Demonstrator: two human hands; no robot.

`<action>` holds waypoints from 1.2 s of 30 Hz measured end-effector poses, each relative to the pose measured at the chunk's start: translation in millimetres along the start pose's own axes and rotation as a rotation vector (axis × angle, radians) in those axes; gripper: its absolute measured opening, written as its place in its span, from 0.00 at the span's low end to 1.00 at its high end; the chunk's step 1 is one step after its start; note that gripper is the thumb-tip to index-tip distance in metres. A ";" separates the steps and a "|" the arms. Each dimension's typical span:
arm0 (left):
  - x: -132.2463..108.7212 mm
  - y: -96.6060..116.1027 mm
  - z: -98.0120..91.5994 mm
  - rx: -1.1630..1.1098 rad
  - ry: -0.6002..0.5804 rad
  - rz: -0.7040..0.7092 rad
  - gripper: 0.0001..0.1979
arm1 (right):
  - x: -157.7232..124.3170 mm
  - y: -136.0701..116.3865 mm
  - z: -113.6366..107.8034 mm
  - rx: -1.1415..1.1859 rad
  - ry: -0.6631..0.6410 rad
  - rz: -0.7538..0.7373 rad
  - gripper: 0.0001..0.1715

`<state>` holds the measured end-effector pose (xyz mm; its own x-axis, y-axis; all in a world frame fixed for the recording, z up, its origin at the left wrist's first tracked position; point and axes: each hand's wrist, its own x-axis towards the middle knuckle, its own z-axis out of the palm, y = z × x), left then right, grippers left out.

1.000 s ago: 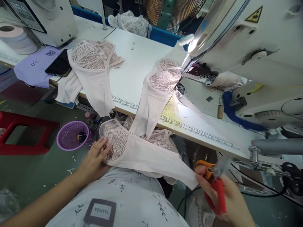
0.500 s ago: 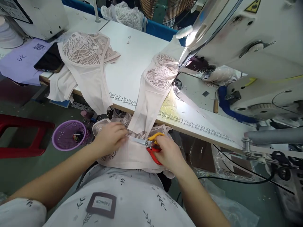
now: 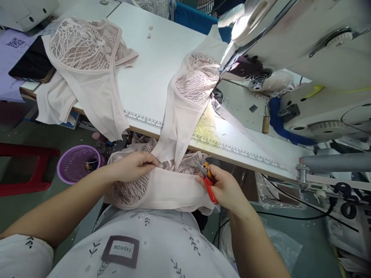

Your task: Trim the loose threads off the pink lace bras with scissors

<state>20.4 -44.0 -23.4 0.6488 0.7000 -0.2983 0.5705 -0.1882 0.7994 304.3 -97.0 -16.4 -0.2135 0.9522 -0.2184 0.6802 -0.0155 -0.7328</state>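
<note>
A pale pink lace bra point(image 3: 176, 189) lies across my lap. My left hand point(image 3: 133, 166) pinches its upper edge near the lace cup, fingertips pressed together. In my right hand point(image 3: 228, 187) is a pair of scissors point(image 3: 211, 190) with red and yellow handles, its blades pointing up and left. The fingertips of that hand also touch the right end of the bra's top edge. A second bra point(image 3: 191, 90) lies under the sewing machine's needle area, and its band hangs over the table edge to just above my lap.
The sewing machine point(image 3: 292, 50) fills the upper right. Another lace bra point(image 3: 84, 46) lies on the white table point(image 3: 150, 65) beside a black phone point(image 3: 33, 60). A purple basket point(image 3: 77, 164) and a red stool point(image 3: 29, 166) stand on the floor at left.
The scissors have moved right, away from my left hand, and swung to point upward. My right hand now touches the bra's edge farther right. The view has shifted slightly.
</note>
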 end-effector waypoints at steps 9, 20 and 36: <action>-9.7 -1.9 5.0 0.173 0.146 0.090 0.09 | -11.1 27.9 -8.9 0.064 0.072 0.069 0.10; 8.1 23.8 12.6 0.145 0.051 0.083 0.06 | -35.3 38.2 -15.0 0.258 0.116 0.106 0.12; -36.5 -6.9 -7.4 0.161 0.588 -0.031 0.08 | -44.3 35.5 -18.3 -0.033 0.189 0.017 0.09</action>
<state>-10.9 -63.1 -14.2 0.2698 0.9614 0.0542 0.6836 -0.2309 0.6924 350.7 -134.2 -20.9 -0.0680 0.9923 -0.1033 0.7058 -0.0253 -0.7080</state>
